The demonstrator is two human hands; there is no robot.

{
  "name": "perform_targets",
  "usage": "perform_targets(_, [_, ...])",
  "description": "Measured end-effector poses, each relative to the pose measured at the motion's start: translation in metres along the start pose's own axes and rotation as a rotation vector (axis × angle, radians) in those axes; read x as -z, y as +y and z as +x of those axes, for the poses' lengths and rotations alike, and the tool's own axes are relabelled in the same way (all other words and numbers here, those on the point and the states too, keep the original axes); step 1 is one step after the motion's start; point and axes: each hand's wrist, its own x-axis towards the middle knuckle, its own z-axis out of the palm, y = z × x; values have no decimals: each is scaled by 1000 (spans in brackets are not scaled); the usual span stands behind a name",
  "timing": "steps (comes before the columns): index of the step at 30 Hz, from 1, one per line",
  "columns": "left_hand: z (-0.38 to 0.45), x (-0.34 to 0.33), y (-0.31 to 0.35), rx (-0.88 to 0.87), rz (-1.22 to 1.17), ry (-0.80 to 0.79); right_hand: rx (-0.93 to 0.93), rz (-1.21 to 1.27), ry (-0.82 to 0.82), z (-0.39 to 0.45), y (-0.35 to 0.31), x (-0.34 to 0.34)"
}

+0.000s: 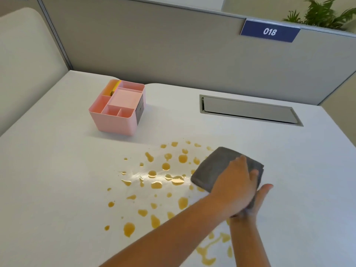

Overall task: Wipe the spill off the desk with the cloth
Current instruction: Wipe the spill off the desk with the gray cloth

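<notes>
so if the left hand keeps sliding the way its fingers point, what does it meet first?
The left hand lies flat on the grey cloth, fingers aimed up and slightly right. Past the cloth's far edge comes bare desk, then probably the recessed cable hatch. Depth is uncertain.

Just one view: the desk (57,170) is seen from head height, angled forward and down, close up, with the partition wall (154,51) faced behind.

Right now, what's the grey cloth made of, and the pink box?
The cloth looks like soft, fuzzy fabric, maybe microfibre: matte, folded, with rounded edges. The pink box looks like smooth moulded plastic, with thin even walls and a slight sheen.
</notes>
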Motion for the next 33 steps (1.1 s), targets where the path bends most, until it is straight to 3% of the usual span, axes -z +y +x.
perform_targets(2, [3, 24, -31, -30, -9, 134, 19, -93, -18, 9, -15, -3])
perform_targets(4, [6, 54, -79, 38, -53, 279, 61, -248, 58, 26, -39, -5])
perform_targets(7, [2, 110, -157, 157, 26, 489, 115, -339, 13, 52, -74, -8])
perform_targets(9, [-4, 142, -206, 218, 129, 563, 228, -650, 20, 63, -87, -20])
perform_targets(12, [-13, 174, -266, 305, 343, 543, 306, -1276, -26, 95, -69, -30])
perform_targets(15, [-17, 189, -307, 337, 639, 376, 60, -1807, -178, 123, -34, -16])
perform_targets(16, [-18, 191, -313, 323, 698, 347, 73, -1907, -176, 130, -28, -11])
perform_targets(20, [-22, 189, -329, 265, 813, 347, 380, -1885, -88, 146, -29, -4])
perform_targets(25, [-21, 189, -333, 269, 804, 372, 245, -2250, 65, 154, -6, 7])
perform_targets(33, [-21, 189, -336, 245, 791, 397, 249, -2246, 100, 163, 17, -15])
